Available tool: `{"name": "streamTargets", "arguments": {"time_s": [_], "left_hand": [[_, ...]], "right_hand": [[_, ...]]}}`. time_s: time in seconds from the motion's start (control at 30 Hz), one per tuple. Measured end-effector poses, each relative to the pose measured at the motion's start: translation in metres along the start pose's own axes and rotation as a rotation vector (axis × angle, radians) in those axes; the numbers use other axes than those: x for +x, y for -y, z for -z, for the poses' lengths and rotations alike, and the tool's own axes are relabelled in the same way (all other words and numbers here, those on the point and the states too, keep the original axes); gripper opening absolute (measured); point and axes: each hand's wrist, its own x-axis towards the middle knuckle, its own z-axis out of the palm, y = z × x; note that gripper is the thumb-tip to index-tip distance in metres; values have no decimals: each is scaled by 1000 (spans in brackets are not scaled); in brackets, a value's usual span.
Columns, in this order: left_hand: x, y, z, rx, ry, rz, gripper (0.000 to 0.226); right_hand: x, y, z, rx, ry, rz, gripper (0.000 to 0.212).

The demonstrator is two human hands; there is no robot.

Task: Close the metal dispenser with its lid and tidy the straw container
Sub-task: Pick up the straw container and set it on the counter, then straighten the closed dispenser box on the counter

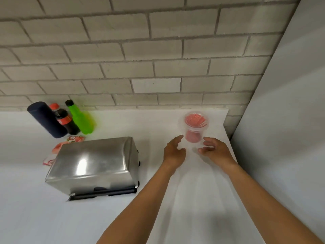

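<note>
The white desk [123, 217] runs to a grey brick wall [140, 50] at the far side, with a plain panel [290, 120] closing the right. The largest thing on the desk is the metal dispenser [93, 166], left of centre and near; its lid looks down over the body already, so that half of the task seems done. Behind it at far left stand a dark flask [45, 120], a cola bottle [64, 120] and a green bottle [80, 118], and red-and-white packets [59, 148] show just beyond the dispenser.

The straw cup [196, 127], clear plastic with pink straws fanned round its mouth, stands at far right close to the wall. The left hand [174, 152] and right hand [216, 150] sit on the near side of it, one to each side. The fingers [207, 143] of both are spread and loosely curled, holding nothing; whether the tips touch the cup wall I cannot tell through the blur.

The step in hand is likely tidying the straws. To do it well, one hand should steady the cup low on its wall, since it is light and probably tips easily. The other can gather the fan from above toward the middle, pressing gently so no straw springs out, and the cup should stay off the desk's right edge
</note>
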Motion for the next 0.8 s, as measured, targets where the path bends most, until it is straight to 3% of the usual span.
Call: {"name": "streamTargets", "arguments": {"time_s": [0.1, 0.2, 0.57, 0.7, 0.8], "left_hand": [[-30, -11, 25, 7, 23, -65, 59], [-55, -27, 59, 11, 13, -146, 57], [-118, -46, 248, 149, -294, -308, 57], [-143, -17, 324, 150, -351, -231, 67], [-158, 16, 366, 149, -331, -184, 88]], "right_hand": [[-36, 8, -16, 2, 28, 0, 55], [-64, 21, -35, 15, 129, 34, 54], [-128, 96, -125, -5, 308, 214, 93], [-149, 103, -161, -36, 321, 208, 106], [-161, 102, -183, -45, 293, 181, 115]]}}
